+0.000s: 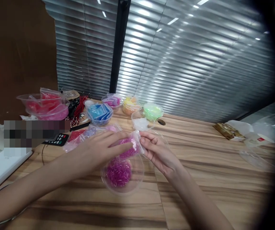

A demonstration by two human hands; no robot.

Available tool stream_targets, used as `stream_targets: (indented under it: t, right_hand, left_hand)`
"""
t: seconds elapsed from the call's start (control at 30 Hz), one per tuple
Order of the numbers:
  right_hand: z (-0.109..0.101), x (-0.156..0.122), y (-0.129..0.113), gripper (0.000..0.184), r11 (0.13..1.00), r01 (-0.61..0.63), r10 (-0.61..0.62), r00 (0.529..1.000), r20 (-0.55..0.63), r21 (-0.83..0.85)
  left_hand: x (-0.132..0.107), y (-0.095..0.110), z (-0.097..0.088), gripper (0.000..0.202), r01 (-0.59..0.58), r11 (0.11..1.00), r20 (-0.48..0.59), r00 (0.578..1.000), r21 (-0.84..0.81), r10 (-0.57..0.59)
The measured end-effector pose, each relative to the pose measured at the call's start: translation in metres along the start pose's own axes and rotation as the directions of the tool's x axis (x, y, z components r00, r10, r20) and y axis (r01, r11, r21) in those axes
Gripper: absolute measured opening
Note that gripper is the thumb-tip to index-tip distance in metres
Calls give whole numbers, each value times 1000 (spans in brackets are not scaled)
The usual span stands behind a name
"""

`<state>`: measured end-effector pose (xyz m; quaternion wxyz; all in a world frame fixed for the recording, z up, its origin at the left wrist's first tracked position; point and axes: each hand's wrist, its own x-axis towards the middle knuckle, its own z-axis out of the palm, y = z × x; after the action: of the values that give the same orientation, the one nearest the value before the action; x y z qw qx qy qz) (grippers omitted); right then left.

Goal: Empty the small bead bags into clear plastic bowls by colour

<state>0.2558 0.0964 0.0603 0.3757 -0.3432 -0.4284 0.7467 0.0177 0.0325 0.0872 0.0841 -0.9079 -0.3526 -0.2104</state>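
Note:
My left hand (104,147) and my right hand (155,150) both grip a small clear plastic bag of pink beads (129,149), held tilted over a clear plastic bowl (137,182). The left fingers lie across the bag's lower side. The right fingers pinch its upper corner. A heap of pink beads (118,173) lies in the bowl on the wooden table (200,179).
Behind stand bowls with blue bags (99,113), purple (112,101), yellow (130,106), green (153,111), white (141,123) and red beads (46,105). A black remote (58,139) lies at left, more clear bags (84,135) near it. A brown packet (228,131) and white box (259,139) sit at right.

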Motion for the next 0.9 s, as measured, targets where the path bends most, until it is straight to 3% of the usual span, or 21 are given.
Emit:
stream_targets:
  t: [0.17, 0.27, 0.37, 0.43, 0.53, 0.77, 0.9]
  right_hand:
    - [12, -12, 5, 21, 1000, -28, 29, 997, 71, -11]
    - [15, -17, 4, 15, 990, 91, -77, 990, 118, -110]
    - [14, -18, 2, 6, 869, 312, -250, 947, 204, -384]
    - [14, -17, 2, 4, 732, 377, -263, 925, 275, -568]
    - [15, -16, 2, 12, 636, 359, -178, 930, 323, -684]
    - [17, -17, 8, 18, 710, 281, -136, 955, 265, -646]
    - [18, -20, 10, 22, 639, 318, -177, 947, 269, -700]
  left_hand:
    - [3, 8, 7, 61, 48, 999, 14, 999, -7, -48]
    - [3, 12, 6, 55, 59, 998, -22, 998, 17, -59]
    - [3, 12, 7, 41, 18, 986, -86, 996, 164, -4]
    - [2, 11, 8, 30, -20, 973, -67, 997, 228, 36]
    - [-1, 9, 12, 30, -41, 969, 14, 999, 244, 39]
    - [-6, 5, 14, 53, -45, 979, 99, 995, 197, 26]
    - [-4, 7, 15, 52, -40, 981, 91, 996, 188, 23]
